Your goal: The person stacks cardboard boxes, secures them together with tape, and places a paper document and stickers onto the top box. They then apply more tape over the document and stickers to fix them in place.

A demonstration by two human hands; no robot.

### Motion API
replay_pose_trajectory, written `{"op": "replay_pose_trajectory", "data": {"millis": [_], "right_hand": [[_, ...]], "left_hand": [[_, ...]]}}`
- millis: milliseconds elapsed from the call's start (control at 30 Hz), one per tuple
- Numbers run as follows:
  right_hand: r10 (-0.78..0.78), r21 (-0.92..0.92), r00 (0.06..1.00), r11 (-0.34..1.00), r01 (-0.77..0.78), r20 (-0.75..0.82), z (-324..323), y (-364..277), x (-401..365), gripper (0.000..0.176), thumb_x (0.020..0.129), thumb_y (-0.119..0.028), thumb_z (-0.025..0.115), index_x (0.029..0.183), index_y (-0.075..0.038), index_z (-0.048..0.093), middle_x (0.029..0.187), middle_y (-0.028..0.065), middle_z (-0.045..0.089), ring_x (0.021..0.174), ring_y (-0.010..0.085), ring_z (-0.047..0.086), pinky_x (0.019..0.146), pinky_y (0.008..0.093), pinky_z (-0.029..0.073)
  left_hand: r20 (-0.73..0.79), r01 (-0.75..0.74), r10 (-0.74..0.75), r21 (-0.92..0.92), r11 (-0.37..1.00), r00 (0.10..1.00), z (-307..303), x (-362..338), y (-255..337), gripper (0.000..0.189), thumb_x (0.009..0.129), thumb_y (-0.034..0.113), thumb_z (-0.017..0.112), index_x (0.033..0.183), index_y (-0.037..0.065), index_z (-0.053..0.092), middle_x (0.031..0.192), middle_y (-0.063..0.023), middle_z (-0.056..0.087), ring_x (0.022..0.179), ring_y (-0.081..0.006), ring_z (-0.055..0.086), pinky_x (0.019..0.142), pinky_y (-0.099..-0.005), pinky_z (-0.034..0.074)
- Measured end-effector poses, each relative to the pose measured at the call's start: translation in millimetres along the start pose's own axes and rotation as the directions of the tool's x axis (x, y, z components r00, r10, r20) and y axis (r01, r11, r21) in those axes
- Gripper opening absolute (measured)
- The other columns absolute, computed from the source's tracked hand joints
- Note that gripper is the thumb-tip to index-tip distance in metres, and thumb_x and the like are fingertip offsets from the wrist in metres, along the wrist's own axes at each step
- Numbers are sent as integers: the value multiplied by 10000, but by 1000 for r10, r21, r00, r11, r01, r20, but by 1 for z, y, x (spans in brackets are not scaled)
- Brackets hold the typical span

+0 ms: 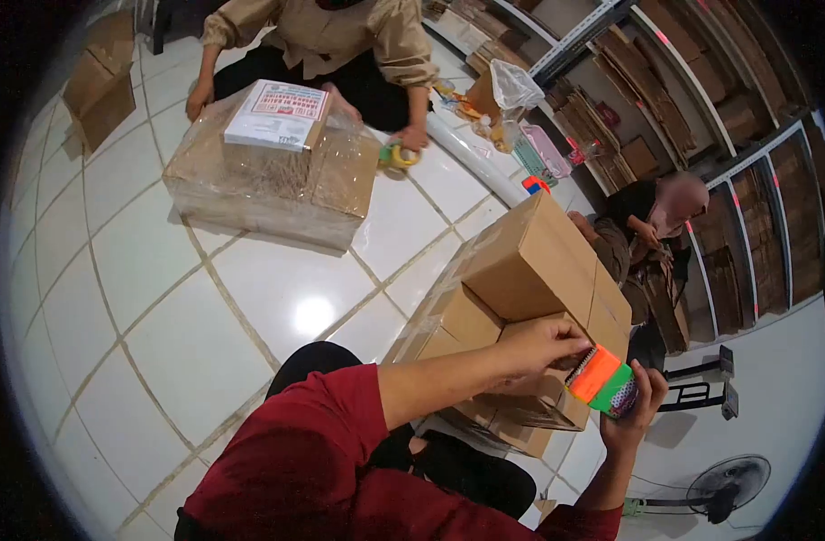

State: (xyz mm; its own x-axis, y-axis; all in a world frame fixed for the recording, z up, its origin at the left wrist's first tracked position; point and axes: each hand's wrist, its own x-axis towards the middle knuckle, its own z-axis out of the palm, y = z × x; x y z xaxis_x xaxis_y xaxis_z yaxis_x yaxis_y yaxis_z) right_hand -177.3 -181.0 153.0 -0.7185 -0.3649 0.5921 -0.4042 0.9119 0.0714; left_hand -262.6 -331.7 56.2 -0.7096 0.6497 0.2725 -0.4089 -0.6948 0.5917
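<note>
My left hand [540, 347] rests on the near end of a brown cardboard box [520, 270] that lies on the white tiled floor against my knees. Its fingertips pinch at the mouth of an orange and green tape dispenser [601, 380]. My right hand [640, 406] grips that dispenser from below, just off the box's end flap. Both my sleeves are red.
Across the floor a seated person in beige touches a plastic-wrapped carton [268, 171] bearing a white label and holds a tape roll [396, 155]. Another person [660, 221] sits at the right by shelves of flattened cardboard [647, 90]. A fan [728, 487] stands at the lower right.
</note>
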Motion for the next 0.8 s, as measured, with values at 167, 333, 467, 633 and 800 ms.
{"op": "replay_pose_trajectory", "data": {"millis": [167, 333, 467, 633, 800], "right_hand": [[-116, 54, 993, 992, 115, 9, 17, 2, 22, 552, 522, 5, 625, 1050, -86, 490, 969, 133, 431, 856, 273, 445, 739, 346, 377], [-157, -43, 985, 986, 160, 77, 29, -5, 47, 533, 504, 30, 610, 1004, -147, 556, 936, 114, 466, 850, 273, 447, 727, 335, 377], [-185, 15, 976, 983, 185, 115, 41, -4, 60, 568, 493, 33, 603, 1024, -161, 546, 953, 111, 460, 851, 272, 440, 731, 343, 372], [-312, -32, 932, 946, 323, 182, 64, -5, 93, 610, 491, 37, 593, 1043, -216, 541, 964, 93, 462, 847, 273, 435, 736, 341, 372], [-409, -86, 859, 887, 454, 308, 90, -15, 159, 590, 507, 19, 598, 1039, -232, 547, 967, 81, 481, 837, 252, 445, 728, 340, 376]], "left_hand": [[-72, 10, -12, -30, 999, 997, -23, 7, 7, 192, 822, 199, 479, 925, 43, 524, 818, -18, 555, 754, -81, 529, 674, -224, 443], [-150, -6, -7, -84, 996, 989, -40, 15, 10, 206, 822, 208, 478, 960, 58, 505, 857, -7, 547, 796, -82, 528, 723, -252, 441], [-199, -39, 26, -61, 997, 980, -42, 12, 24, 171, 805, 135, 480, 932, 28, 516, 802, -33, 549, 705, -91, 530, 635, -253, 450], [-362, -124, 181, 174, 977, 914, -72, 25, 48, 110, 790, 92, 485, 836, 15, 549, 709, -37, 551, 612, -93, 516, 567, -243, 437], [-486, -165, 301, 303, 939, 820, -120, 50, 76, 88, 772, 64, 496, 792, 0, 553, 678, -45, 553, 590, -108, 508, 527, -245, 424]]}}
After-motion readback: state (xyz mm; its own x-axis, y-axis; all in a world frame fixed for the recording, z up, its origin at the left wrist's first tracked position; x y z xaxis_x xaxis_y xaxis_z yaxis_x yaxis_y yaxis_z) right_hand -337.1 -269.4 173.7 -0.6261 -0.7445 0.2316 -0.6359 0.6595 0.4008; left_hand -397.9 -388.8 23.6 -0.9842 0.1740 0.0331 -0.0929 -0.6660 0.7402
